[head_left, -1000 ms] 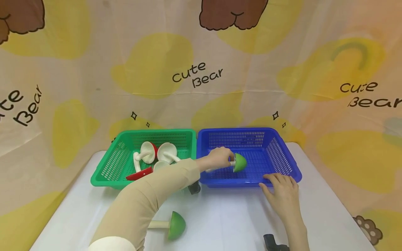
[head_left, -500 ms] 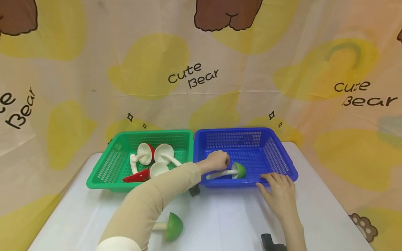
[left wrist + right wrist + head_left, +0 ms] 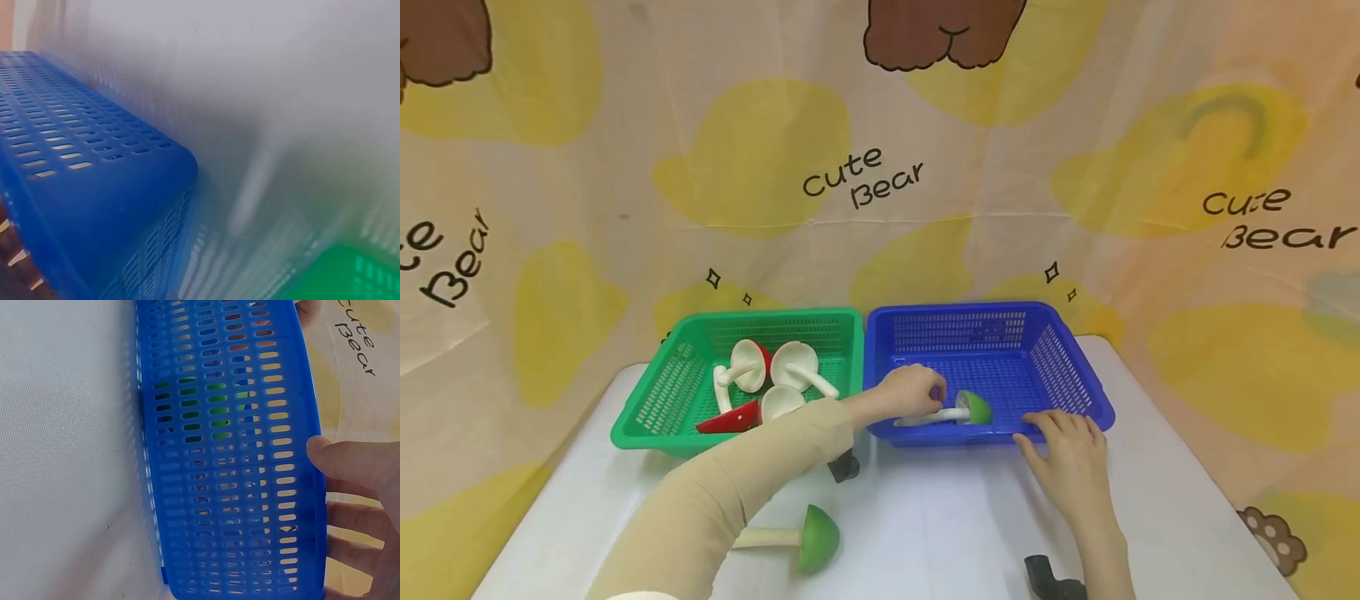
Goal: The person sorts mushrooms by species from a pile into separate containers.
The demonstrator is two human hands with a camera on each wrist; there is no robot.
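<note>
In the head view my left hand (image 3: 910,390) hovers over the front left of the blue basket (image 3: 1060,358), fingers loosely bent and holding nothing. Just beneath it, a toy mushroom with a green cap (image 3: 979,408) lies on its side in the basket, its white stem pointing left. My right hand (image 3: 1071,462) holds the basket's front rim near the right corner. From the right wrist, its thumb (image 3: 337,459) presses the rim while the other fingers reach over the inside. The left wrist view shows only basket walls and the white tabletop; the hand's fingers are hidden there.
Left of the blue basket stands a green basket (image 3: 662,396) with several red-capped toy mushrooms (image 3: 795,358). Another green-capped mushroom (image 3: 818,540) lies on the white table in front, its stem partly behind the left sleeve (image 3: 730,492). A printed curtain (image 3: 775,167) hangs behind.
My left hand has let go of the green-capped mushroom, which came to lie lower in the blue basket, and has drawn slightly left. My right hand stays on the rim.
</note>
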